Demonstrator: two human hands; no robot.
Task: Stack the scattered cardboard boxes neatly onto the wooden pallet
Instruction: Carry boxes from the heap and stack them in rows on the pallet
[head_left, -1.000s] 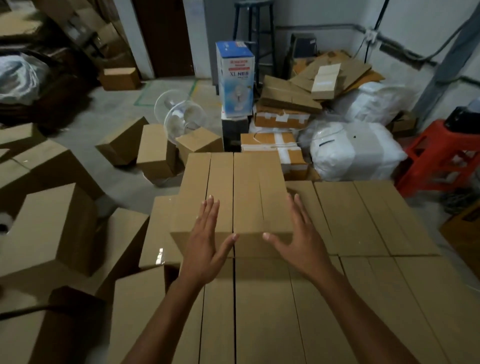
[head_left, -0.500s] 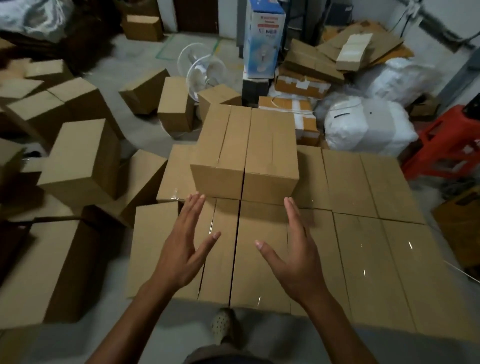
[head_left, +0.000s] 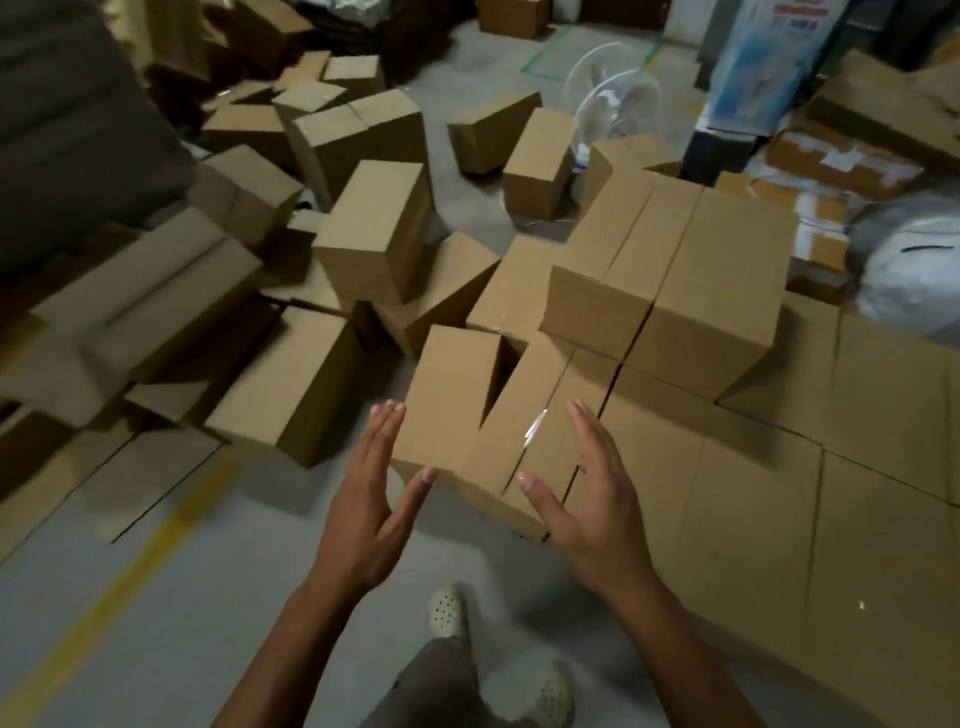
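- Brown cardboard boxes (head_left: 374, 228) lie scattered across the grey concrete floor (head_left: 156, 649) at your 10 to 12 o'clock.
- A packed layer of boxes (head_left: 779, 519) sits at 3 o'clock, with two upper boxes (head_left: 675, 291) on it.
- Your left hand (head_left: 374, 499) and right hand (head_left: 587, 499) are spread flat, palms facing, gripping nothing, at 6 o'clock.

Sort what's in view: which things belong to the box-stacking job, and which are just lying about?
Job: stacked boxes; two boxes on top; scattered boxes on the floor; left hand and right hand, both empty.

Lying about: white fan; blue carton; white sack; taped parcels.
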